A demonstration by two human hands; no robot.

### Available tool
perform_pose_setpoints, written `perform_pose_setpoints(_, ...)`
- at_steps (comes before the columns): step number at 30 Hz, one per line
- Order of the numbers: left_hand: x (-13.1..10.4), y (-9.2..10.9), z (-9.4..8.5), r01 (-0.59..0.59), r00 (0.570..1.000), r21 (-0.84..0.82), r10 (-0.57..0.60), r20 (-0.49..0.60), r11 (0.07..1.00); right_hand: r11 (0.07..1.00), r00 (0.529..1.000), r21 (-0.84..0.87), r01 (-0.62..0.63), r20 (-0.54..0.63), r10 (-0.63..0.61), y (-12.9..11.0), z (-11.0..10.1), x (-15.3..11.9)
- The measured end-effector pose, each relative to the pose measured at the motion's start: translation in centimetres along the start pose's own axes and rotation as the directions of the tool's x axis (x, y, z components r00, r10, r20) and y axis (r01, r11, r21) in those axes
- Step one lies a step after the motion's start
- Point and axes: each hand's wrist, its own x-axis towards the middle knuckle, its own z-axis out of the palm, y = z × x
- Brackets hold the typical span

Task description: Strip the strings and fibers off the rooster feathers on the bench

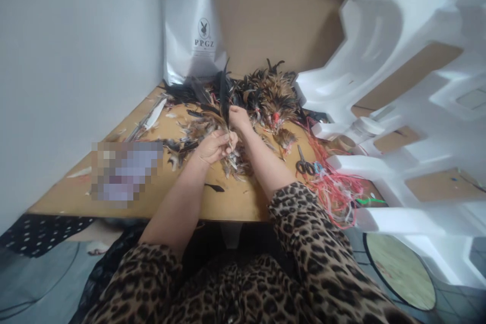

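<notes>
Black feather (225, 98) is in the left hand (216, 147), pinched near its lower end — the right hand (239, 117) is just beyond, and I cannot tell if it grips something. Loose feathers (199, 129) lie around them — to the right are scissors (306, 167) and tangled pink strips (337, 187).

L forearm (182, 197) angles fwd & inward; L hand (217, 147) sits nearer the body, fingers curled, thumb pressed down in a pinch. R forearm (268, 164) slants in from the R side, R hand (238, 117) farther fwd, back of hand up. R fingertips hidden, prob. bent. Hands close tog., L fingertips just beside R forearm.
</notes>
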Motion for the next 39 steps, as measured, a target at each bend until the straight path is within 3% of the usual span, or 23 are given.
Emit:
perform_pose_setpoints(4, 0.1, 0.2, -0.1, -0.016, 0.996, -0.031, 0.013, -0.088, 0.999, 0.913, 0.983, 0.388, -0.125, -0.073, 0.166, -0.9, -3.4, -2.2)
perform_pose_setpoints(8, 0.5, 0.3, -0.4, -0.084, 0.976, -0.064, 0.070, -0.204, 0.994, 0.821, 0.970, 0.535, -0.199, -0.011, 0.242, -0.7, -5.5, -5.2)
perform_pose_setpoints(11, 1.1, -0.1, -1.1, -0.106, 0.957, -0.050, 0.088, -0.276, 0.993, 0.815, 0.966, 0.531, -0.231, 0.022, 0.259, 0.0, -6.0, -7.0)
perform_pose_setpoints(15, 1.7, -0.5, -1.8, -0.131, 0.932, -0.005, 0.121, -0.342, 0.991, 0.844, 0.983, 0.506, -0.177, 0.053, 0.175, 1.0, -6.1, -8.4)
perform_pose_setpoints(24, 1.6, -1.0, -0.7, -0.104, 0.947, 0.070, 0.120, -0.299, 0.992, 0.910, 0.992, 0.395, -0.123, 0.043, 0.115, 1.9, -6.0, -8.7)
perform_pose_setpoints(29, 1.8, -0.8, -1.2, -0.159, 0.922, 0.026, 0.158, -0.354, 0.987, 0.932, 0.993, 0.343, -0.113, -0.004, 0.122, 2.0, -6.7, -8.4)
perform_pose_setpoints(35, 1.6, -0.1, -1.5, -0.168, 0.924, -0.005, 0.156, -0.349, 0.986, 0.883, 0.990, 0.450, -0.130, 0.017, 0.137, 2.4, -7.1, -8.0)
perform_pose_setpoints(39, 1.1, 0.8, -1.7, -0.240, 0.917, -0.096, 0.193, -0.349, 0.966, 0.836, 0.981, 0.530, -0.141, -0.038, 0.190, 2.7, -7.5, -7.5)
